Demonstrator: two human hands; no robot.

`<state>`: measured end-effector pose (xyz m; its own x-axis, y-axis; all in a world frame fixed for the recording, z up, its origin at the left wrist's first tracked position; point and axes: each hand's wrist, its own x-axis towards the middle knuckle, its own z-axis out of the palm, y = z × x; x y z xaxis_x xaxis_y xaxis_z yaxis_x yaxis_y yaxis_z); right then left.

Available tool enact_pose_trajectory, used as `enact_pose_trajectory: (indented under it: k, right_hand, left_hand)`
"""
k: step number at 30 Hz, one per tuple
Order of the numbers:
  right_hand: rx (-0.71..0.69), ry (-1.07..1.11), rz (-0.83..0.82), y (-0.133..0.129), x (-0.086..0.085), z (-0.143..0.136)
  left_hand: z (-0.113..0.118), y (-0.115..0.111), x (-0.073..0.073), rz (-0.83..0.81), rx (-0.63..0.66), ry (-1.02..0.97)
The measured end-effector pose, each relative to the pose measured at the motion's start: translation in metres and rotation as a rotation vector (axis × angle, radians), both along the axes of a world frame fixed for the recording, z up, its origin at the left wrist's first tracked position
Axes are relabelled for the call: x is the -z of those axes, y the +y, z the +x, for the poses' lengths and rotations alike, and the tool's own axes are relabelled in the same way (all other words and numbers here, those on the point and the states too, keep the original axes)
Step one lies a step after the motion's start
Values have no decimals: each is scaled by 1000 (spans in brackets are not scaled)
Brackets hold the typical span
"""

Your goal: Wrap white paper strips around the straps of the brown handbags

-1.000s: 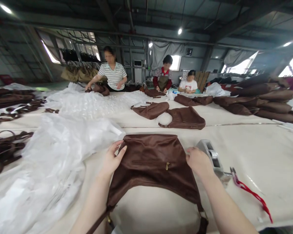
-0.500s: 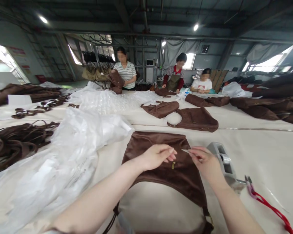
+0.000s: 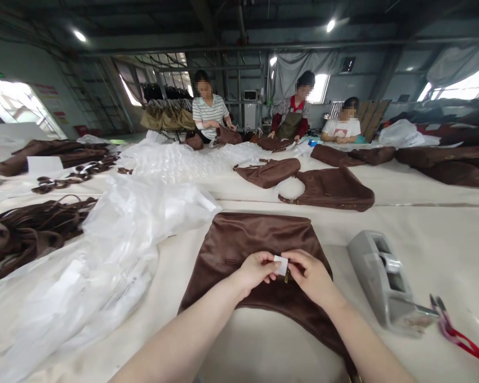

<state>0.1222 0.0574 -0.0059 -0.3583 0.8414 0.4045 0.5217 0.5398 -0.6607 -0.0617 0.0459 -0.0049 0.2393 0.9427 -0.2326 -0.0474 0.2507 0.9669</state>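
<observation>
The left hand (image 3: 259, 272) is pinching a small white tag (image 3: 280, 265) between thumb and fingers, while the right hand (image 3: 309, 271) is keeping a narrow shape, its fingertips meeting the tag's right edge (whether they are gripping it, I cannot tell). The tag is hovering over the front of a brown bag (image 3: 259, 231), right by the brass zipper pull (image 3: 287, 276). That bag is lying on the pale table (image 3: 271, 346), directly before the person, its strap end curving toward the near edge; its inside is hiding from view.

To the right of the bag, a grey tape dispenser (image 3: 377, 287) is holding a pale round core (image 3: 391, 264) in its slot, and a red-handled tool (image 3: 459, 335) is lying just beyond its cutting end. On the left, clear plastic wrapping (image 3: 115, 250) is heaping up, white patches showing among its folds; what it is containing, I cannot tell. Brown straps (image 3: 27, 234) are piling beside it.

Farther across, two more brown bags (image 3: 339, 189) are lying close together. Three co-workers (image 3: 209, 110) are standing or sitting behind the table, and tan bags (image 3: 170, 118) are hanging from a rack.
</observation>
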Motion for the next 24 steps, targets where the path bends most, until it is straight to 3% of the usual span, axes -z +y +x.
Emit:
enact_pose_trajectory:
  k: [4,7,11,14,18,24]
  right_hand:
    - [261,-259,-124,-8,-3,0]
    - [276,-531,-149,-16,-2,-11]
    - [273,-723,-130,-24,-1,-28]
    - [256,-780,-135,-27,0,-32]
    - [239,-790,-115,-26,2,-32]
    - [193,-714,-116,-26,4,-39]
  left_hand:
    - [0,-5,5,6,-82,16]
    - [-1,-7,6,6,-95,14]
    - [-5,-8,2,-5,-109,52]
    - [-14,-11,-3,49,-14,264]
    - [-27,-18,-9,285,169,694]
    - [-30,-20,-11,281,192,829]
